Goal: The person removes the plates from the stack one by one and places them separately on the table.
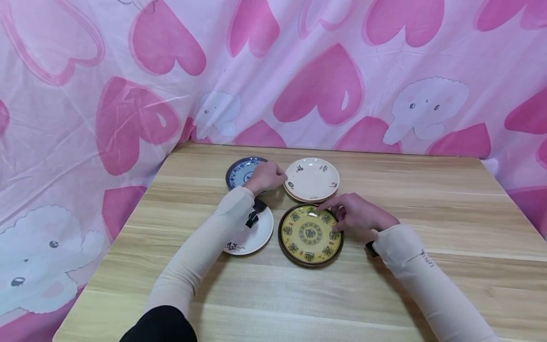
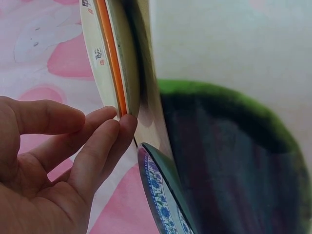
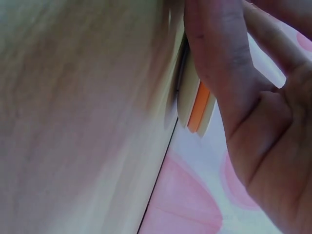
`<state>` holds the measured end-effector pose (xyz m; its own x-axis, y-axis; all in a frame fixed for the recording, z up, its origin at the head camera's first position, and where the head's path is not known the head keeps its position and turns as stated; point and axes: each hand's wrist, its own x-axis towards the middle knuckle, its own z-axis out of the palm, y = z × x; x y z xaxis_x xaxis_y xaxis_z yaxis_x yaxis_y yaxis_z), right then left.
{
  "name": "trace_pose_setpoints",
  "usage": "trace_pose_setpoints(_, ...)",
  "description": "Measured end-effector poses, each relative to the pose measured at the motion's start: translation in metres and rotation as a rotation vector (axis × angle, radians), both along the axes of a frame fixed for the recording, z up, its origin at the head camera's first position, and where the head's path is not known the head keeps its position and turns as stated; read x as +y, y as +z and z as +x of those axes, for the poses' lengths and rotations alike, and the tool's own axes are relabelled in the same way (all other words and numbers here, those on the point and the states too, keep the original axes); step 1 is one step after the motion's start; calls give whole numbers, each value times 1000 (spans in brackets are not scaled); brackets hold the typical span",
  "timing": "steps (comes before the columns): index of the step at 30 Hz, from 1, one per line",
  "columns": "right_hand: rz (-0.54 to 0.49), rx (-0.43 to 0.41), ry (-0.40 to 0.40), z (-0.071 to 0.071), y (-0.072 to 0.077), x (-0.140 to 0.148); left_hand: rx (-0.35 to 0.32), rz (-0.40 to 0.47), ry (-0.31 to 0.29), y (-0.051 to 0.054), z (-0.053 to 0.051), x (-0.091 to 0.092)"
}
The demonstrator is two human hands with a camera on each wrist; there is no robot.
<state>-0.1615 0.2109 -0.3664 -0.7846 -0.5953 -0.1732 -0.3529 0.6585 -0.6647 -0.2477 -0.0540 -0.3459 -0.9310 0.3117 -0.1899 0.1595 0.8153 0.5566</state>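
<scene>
My left hand [image 1: 267,176] reaches over the blue-patterned plate [image 1: 236,173], its fingertips touching the left edge of a stack of cream plates [image 1: 314,178]. From the side in the left wrist view, an orange layer [image 2: 113,53] shows between cream ones; the fingers are fairly straight and the thumb stands off. My right hand [image 1: 359,212] rests on a yellow plate [image 1: 299,237] with a dark rim, touching its upper right edge with extended fingers and thumb. A white plate [image 1: 256,242] with a dark floral print lies partly under the left forearm.
All the plates stand close together on a wood-grain table [image 1: 427,199]. Behind and to the left hangs a pink cloth [image 1: 316,85] with hearts. A black wrist-camera mount [image 1: 255,214] hangs below the left wrist, above the white plate.
</scene>
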Motion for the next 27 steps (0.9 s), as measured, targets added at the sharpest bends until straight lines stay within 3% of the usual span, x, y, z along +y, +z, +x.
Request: trace_pose_setpoints(27,43,-13,28,-1,5,0,4,3,3,-1,-1,-1)
